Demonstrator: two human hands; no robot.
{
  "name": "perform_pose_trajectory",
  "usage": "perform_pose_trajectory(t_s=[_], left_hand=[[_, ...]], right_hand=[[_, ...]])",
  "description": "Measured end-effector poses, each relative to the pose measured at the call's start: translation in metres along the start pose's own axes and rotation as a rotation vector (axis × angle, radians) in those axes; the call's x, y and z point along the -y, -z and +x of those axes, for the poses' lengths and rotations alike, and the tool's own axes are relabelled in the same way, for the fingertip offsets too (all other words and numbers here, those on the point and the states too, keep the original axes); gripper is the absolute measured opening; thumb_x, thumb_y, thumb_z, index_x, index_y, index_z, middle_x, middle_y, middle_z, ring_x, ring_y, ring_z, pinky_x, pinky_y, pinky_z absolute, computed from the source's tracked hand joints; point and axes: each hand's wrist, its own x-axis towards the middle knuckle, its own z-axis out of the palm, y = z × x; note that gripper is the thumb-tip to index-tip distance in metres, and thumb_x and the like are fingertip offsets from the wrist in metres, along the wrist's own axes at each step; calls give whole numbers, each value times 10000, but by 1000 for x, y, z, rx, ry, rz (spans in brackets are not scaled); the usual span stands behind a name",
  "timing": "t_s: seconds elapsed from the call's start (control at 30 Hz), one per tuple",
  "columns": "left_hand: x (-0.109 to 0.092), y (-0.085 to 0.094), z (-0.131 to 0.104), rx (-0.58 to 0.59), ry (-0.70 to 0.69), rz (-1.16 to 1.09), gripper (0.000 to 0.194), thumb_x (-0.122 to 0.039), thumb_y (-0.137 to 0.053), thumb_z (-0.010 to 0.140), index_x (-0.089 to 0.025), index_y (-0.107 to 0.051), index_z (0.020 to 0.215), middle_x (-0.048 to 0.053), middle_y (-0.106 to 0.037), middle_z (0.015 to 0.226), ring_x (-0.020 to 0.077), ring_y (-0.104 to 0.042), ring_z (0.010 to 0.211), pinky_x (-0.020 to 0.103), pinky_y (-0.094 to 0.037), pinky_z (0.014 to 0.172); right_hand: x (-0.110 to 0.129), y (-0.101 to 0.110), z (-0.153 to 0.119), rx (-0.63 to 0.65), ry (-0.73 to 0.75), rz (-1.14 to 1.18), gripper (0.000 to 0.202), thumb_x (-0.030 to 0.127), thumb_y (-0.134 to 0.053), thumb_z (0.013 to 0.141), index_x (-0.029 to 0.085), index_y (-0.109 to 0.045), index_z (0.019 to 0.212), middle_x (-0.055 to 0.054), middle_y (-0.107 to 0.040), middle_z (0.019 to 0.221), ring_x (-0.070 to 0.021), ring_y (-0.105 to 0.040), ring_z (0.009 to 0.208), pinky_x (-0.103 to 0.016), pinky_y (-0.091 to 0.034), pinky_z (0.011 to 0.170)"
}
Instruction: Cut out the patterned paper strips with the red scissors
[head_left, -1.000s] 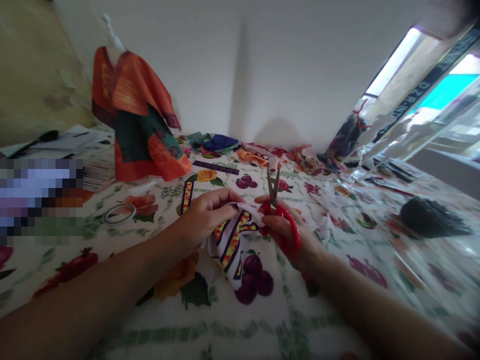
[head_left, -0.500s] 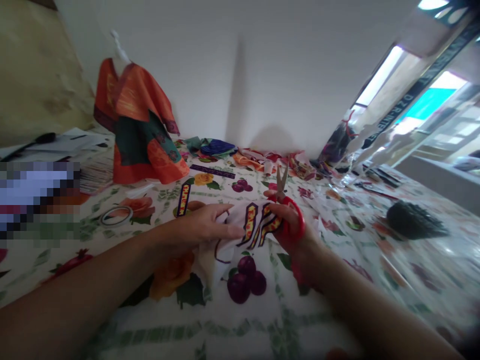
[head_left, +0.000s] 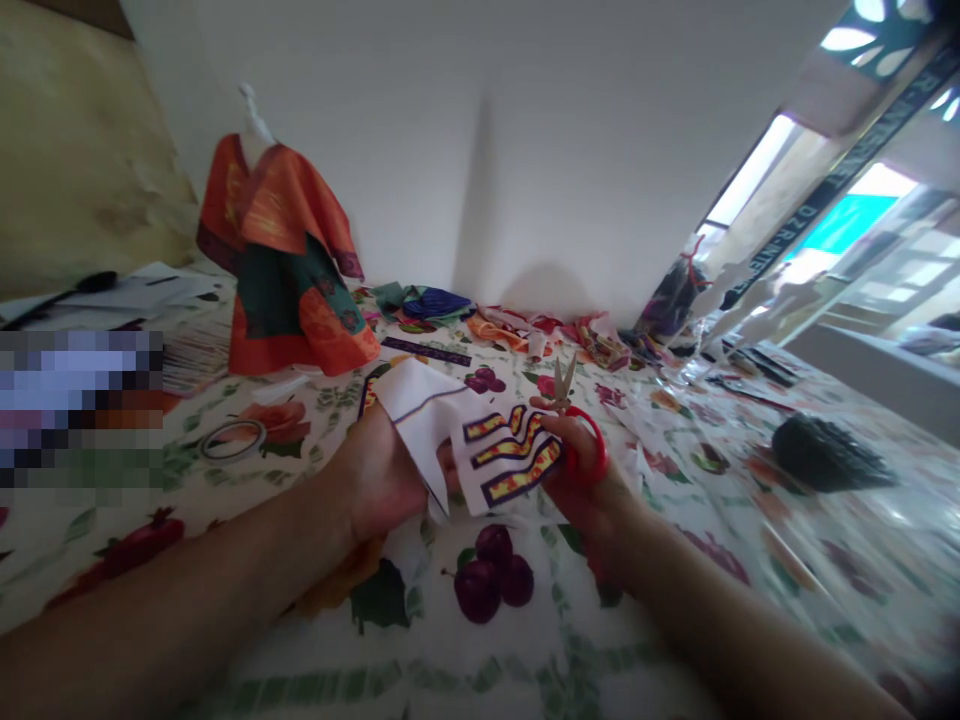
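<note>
Holding the white printed sheet (head_left: 480, 445) up off the table between both hands, I am watching the left hand (head_left: 382, 475) clamp the folded left part of it, thumb and fingers wrapped around the crease, while the right hand (head_left: 589, 480) is pinching the sheet's right edge. That same right hand is carrying the red-handled scissors (head_left: 577, 430), fingers through the loops, blades pointing up and away from me and parted only narrowly, with nothing between them.

What matters here is how the printed strips (head_left: 514, 450) are lying relative to the blades. The yellow-and-purple bands are running roughly left to right across the sheet, slightly rising toward the right, so their long axis is crossing the line of the scissors rather than following it. The strips are sitting just left of the scissor hand, touching its fingers, so the right hand is the nearer one to them; the left hand is gripping the blank folded part further off.

Below the sheet the flowered tablecloth (head_left: 495, 640) is showing its plum print. A tape roll (head_left: 234, 437) is lying well to the left, and an orange-and-green garment (head_left: 289, 270) is standing behind it.
</note>
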Motion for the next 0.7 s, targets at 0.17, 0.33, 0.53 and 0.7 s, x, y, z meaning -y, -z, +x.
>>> perform_pose_trajectory(t_s=[0.17, 0.33, 0.53, 0.7], left_hand=[[5, 5, -4, 49, 80, 22, 441, -557, -660, 903, -199, -749, 1145, 125, -810, 1009, 314, -778, 853, 345, -616, 592], [2, 7, 8, -210, -200, 160, 181, -313, -704, 894, -166, -760, 984, 109, -772, 1045, 236, -719, 963, 318, -596, 826], [12, 6, -4, -293, -756, 806, 145, -302, -708, 913, -239, -722, 1043, 19, -706, 1030, 185, -648, 940, 294, -515, 837], [30, -2, -23, 497, 99, 1007, 326, -503, -614, 989, -212, -742, 918, 28, -710, 818, 181, -685, 724, 285, -522, 683]], right_hand=[[-1, 1, 1, -43, 10, 21, 307, 189, -905, 726, 165, -800, 1013, -47, -771, 847, -188, -720, 758, -275, -624, 700], [6, -1, 4, -83, 80, 68, 213, 162, -874, 717, 206, -775, 900, -13, -762, 877, -169, -708, 793, -246, -618, 700], [9, -10, 0, -78, 110, 75, 271, 133, -901, 637, 201, -730, 835, 15, -724, 806, -137, -657, 692, -201, -578, 612], [7, -16, -13, -7, 136, 3, 350, 181, -903, 696, 235, -731, 996, 2, -742, 863, -169, -675, 706, -237, -577, 603]])
